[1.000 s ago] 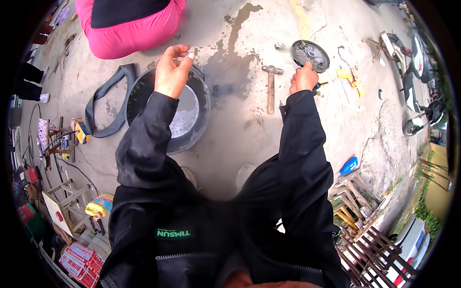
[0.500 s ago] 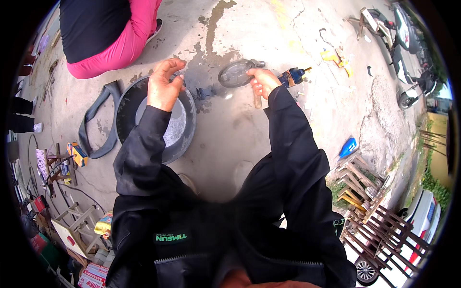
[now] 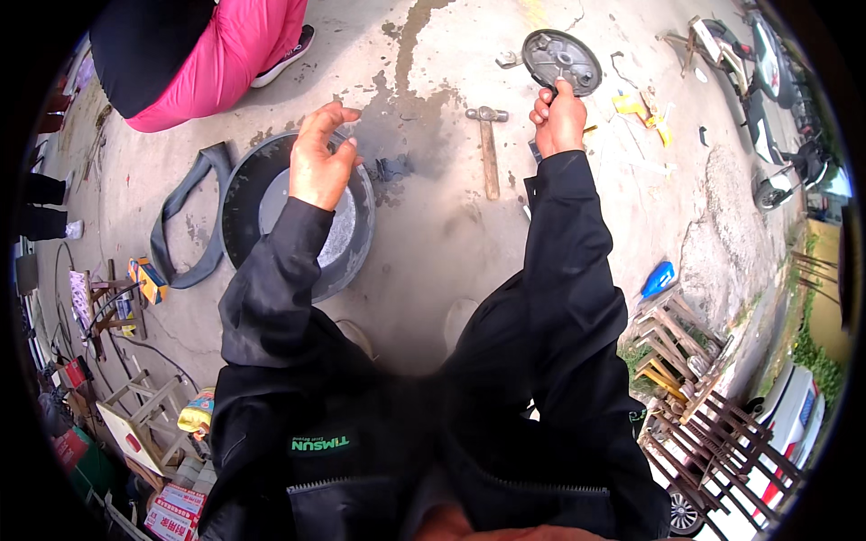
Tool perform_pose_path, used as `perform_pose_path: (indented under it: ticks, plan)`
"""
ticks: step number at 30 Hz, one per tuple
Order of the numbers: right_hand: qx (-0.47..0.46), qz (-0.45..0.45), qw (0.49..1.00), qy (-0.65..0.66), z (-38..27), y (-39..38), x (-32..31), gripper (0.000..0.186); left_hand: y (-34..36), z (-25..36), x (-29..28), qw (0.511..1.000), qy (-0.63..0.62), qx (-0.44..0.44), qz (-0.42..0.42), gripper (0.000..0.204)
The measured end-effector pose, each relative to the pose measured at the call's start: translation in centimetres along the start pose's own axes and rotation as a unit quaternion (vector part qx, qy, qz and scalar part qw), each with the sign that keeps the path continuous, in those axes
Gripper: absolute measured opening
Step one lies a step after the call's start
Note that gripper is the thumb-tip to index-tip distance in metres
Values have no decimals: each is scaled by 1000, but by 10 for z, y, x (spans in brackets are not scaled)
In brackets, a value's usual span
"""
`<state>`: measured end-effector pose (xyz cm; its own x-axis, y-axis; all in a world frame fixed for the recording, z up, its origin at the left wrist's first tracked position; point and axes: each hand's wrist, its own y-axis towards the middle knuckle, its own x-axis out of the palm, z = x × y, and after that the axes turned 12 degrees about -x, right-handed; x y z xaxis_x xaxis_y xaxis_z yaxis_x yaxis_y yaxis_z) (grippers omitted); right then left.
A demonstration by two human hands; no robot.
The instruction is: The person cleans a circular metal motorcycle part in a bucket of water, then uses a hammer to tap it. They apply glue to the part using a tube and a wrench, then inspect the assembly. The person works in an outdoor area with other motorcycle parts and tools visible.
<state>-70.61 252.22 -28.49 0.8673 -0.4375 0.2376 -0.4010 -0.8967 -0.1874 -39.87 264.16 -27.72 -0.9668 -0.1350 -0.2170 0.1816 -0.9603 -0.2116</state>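
My right hand (image 3: 561, 119) is closed on the lower rim of a round, dark metal brake plate (image 3: 570, 58), holding it out at the far right over the ground. The plate's face shows a hub at its middle. My left hand (image 3: 323, 162) hangs above a round black basin (image 3: 242, 194) with a pale, speckled inside. Its fingers are curved and apart from the thumb, with nothing visible in them. Between my hands a hammer (image 3: 489, 160) with a wooden handle lies on the concrete. A wrench (image 3: 508, 60) lies just left of the plate.
A flattened inner tube (image 3: 165, 225) lies left of the basin. At the far left a person in pink trousers (image 3: 216, 77) crouches. On the right are a yellow tool (image 3: 640, 110), a blue bottle (image 3: 658, 278), wooden stools (image 3: 672, 334) and a parked scooter (image 3: 767, 68).
My right hand has carried the brake plate farther away and to the right, turning its face more into view and uncovering the hammer. My left hand has shifted slightly right.
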Motion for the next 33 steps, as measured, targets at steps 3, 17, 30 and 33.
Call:
perform_pose_path:
  ticks: [3,17,30,33]
  plan:
    - [-120,110,983,-85,21,6,0,17,3,-1,-4,986,131,87,57,39]
    - [248,-74,965,-33,51,-6,-13,10,10,-25,17,1000,-18,1,-7,32]
    - [-76,-130,906,-397,57,-1,-15,31,-5,-10,20,967,-190,-160,-49,34]
    - [-359,4,883,-303,18,-4,1,32,-10,-2,16,949,-246,-190,-58,37]
